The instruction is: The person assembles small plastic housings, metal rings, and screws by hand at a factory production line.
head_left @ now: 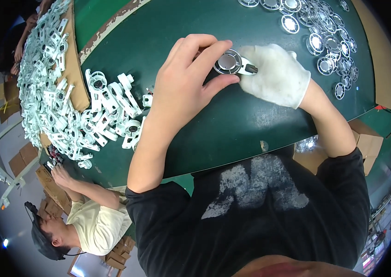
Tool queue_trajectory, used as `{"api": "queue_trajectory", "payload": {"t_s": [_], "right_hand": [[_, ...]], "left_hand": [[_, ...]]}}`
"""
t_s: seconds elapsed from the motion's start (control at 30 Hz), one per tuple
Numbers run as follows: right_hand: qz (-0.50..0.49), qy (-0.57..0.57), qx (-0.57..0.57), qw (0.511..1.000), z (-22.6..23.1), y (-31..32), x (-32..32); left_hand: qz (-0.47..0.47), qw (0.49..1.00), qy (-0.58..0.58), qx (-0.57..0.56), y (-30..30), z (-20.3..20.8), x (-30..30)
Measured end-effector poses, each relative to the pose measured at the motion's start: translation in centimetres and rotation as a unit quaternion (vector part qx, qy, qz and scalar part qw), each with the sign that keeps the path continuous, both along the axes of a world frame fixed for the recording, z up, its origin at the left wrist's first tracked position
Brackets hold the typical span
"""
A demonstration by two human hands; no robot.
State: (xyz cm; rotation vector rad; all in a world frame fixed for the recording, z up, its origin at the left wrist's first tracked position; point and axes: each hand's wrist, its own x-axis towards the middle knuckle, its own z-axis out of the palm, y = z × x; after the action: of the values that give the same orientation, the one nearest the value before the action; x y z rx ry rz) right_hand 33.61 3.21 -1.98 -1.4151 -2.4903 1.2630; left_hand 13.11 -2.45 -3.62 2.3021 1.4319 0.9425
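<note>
Silver-faced and dark-rimmed, a round part (228,62) sits over the green table (232,131), pinched between the thumb and fingers of the bare left hand (184,76), as I watch from afar. The right hand (274,75), in a white glove, has its fingers folded around a white piece (248,69) with a dark slot; its end pokes out toward the round part's rim. I cannot tell whether the two are joined, since the glove hides the rest.

Just beside the left forearm I see a loose pile of white parts (111,104), some partly screened by that arm. Farther left, a larger heap (50,99) spreads over and beside a cardboard sheet (73,57), hemming in that side. Beyond the glove, round metal parts (327,39) crowd the far right, near a cardboard strip (386,60) along the edge.

Below the right elbow stands a cardboard box (367,145). At lower left, I make out a co-worker (98,226) in a cap, hands at the table's edge by small dark pieces.
</note>
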Motion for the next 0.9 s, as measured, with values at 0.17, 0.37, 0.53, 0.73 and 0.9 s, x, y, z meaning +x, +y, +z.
{"api": "queue_trajectory", "payload": {"t_s": [0.17,0.37,0.53,0.73,0.9], "right_hand": [[-0.013,0.073,-0.037,0.997,0.1,0.0,0.0],[-0.016,0.106,-0.023,0.994,-0.4,-0.5,0.0],[0.001,0.141,-0.033,0.989,-0.9,-0.3,0.2],[0.046,0.289,-0.166,0.942,-1.9,0.3,0.6],[-0.006,0.243,-0.350,0.905,-0.9,0.2,-0.3]], "left_hand": [[-0.004,1.000,-0.019,-0.005,0.0,-0.1,-0.2],[-0.027,1.000,-0.008,0.003,0.0,0.1,-0.6],[-0.055,0.997,-0.010,0.060,0.4,-0.2,-0.7],[-0.059,0.997,-0.012,0.043,0.2,0.0,-0.8],[-0.078,0.996,-0.007,0.038,0.2,0.2,-1.0]]}}
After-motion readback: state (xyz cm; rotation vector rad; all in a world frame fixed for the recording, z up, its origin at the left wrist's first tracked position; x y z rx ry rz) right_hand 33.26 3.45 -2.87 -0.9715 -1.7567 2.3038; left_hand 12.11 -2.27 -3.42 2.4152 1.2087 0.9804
